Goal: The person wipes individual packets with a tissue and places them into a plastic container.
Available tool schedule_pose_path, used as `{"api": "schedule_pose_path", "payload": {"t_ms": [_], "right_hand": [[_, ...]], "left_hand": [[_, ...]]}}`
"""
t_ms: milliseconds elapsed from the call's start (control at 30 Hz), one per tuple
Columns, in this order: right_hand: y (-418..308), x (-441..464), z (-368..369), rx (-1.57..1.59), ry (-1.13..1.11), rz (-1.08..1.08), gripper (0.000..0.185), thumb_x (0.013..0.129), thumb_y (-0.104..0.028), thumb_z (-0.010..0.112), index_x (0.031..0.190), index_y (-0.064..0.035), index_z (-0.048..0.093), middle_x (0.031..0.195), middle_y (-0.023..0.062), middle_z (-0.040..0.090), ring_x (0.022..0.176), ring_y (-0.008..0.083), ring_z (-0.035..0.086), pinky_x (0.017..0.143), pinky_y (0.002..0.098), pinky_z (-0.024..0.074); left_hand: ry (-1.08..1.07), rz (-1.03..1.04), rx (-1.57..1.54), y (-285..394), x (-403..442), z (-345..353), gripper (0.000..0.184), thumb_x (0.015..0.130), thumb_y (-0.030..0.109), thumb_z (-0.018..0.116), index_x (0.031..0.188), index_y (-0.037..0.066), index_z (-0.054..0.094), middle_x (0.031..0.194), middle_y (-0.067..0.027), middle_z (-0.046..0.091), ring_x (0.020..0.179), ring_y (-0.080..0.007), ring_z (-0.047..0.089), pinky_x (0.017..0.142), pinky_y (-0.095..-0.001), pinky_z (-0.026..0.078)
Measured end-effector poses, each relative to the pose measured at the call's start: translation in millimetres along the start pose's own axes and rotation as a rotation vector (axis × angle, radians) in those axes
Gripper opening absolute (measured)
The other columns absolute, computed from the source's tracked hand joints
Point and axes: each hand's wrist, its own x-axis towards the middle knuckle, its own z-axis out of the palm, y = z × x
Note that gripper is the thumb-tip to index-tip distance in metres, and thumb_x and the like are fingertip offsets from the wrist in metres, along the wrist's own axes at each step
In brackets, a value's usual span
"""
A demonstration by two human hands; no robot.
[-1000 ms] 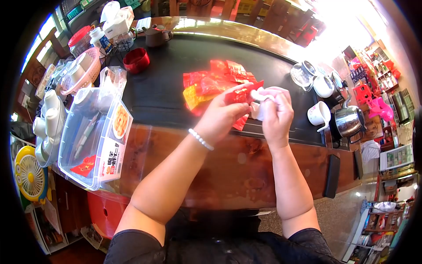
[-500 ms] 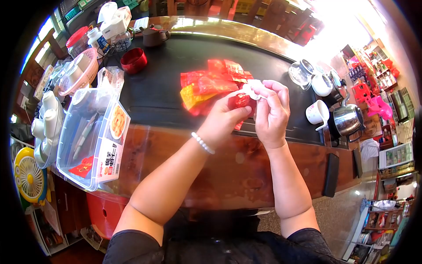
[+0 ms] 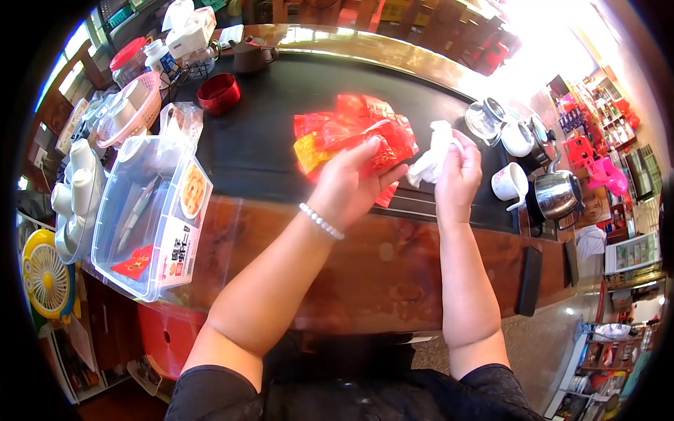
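Note:
Red wrappers (image 3: 358,123) lie in a loose pile on the black table mat, with a yellow one (image 3: 309,153) at their left side. My left hand (image 3: 349,184), a beaded bracelet on its wrist, is at the pile's near edge with fingers and thumb apart; a red packet lies against its fingers, and whether it is gripped is unclear. To the right, my right hand (image 3: 458,181) pinches a crumpled white tissue (image 3: 432,156), which hangs toward the left hand.
A clear plastic box (image 3: 126,224) with a red packet inside stands at the left, near stacked white cups (image 3: 83,189). Behind are a red bowl (image 3: 218,95) and a dark teapot (image 3: 250,57). A steel kettle (image 3: 558,193) and white pitcher (image 3: 509,182) stand right.
My hands have moved apart. The white tissue has come away from the red packet with my right hand, and my left hand's fingers have spread over the pile.

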Motion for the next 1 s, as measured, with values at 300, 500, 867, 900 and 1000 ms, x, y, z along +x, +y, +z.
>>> {"api": "schedule_pose_path", "payload": {"t_ms": [300,500,867,900,1000], "right_hand": [[-63,-40,21,-0.123,-0.532,-0.632,0.012,0.082,-0.008,0.068,0.093,-0.0029,0.070,0.114,0.0132,0.066,0.118,0.0334,0.056,0.100,0.0424,0.0441],[-38,-23,16,-0.161,-0.273,-0.504,0.010,0.087,-0.003,0.063,0.095,-0.0014,0.068,0.114,0.0175,0.064,0.112,0.0344,0.060,0.095,0.0397,0.0477],[-23,-12,7,0.479,-0.358,0.275,0.030,0.096,-0.019,0.062,0.120,-0.0011,0.058,0.099,0.0029,0.063,0.085,0.0061,0.058,0.069,0.0208,0.0478],[-23,-11,5,0.410,-0.340,0.275,0.027,0.098,-0.023,0.059,0.115,-0.0021,0.060,0.087,-0.0013,0.063,0.071,0.0020,0.054,0.057,0.0170,0.0416],[-20,-9,-2,0.387,-0.318,0.306,0.024,0.099,-0.022,0.058,0.109,-0.0013,0.061,0.083,-0.0021,0.063,0.067,0.0002,0.050,0.051,0.0166,0.0363]], "left_hand": [[-0.496,0.021,-0.237,-7,14,-33,0.039,0.103,0.033,0.040,0.128,0.005,0.052,0.125,-0.0100,0.059,0.117,-0.0244,0.055,0.106,-0.0409,0.041],[-0.109,-0.055,-0.307,-8,4,-3,0.051,0.101,0.038,0.041,0.140,0.004,0.040,0.142,-0.0139,0.047,0.133,-0.0307,0.042,0.116,-0.0467,0.028],[-0.028,-0.085,0.075,-3,-3,5,0.044,0.098,0.029,0.051,0.136,0.007,0.048,0.134,-0.0086,0.055,0.125,-0.0263,0.051,0.106,-0.0482,0.038],[-0.011,-0.094,0.137,-3,-4,5,0.042,0.098,0.028,0.051,0.135,0.008,0.049,0.132,-0.0080,0.057,0.124,-0.0254,0.053,0.105,-0.0475,0.038],[-0.001,-0.134,0.325,0,-10,11,0.040,0.096,0.028,0.054,0.131,0.009,0.053,0.126,-0.0066,0.061,0.118,-0.0226,0.057,0.097,-0.0433,0.043]]}}
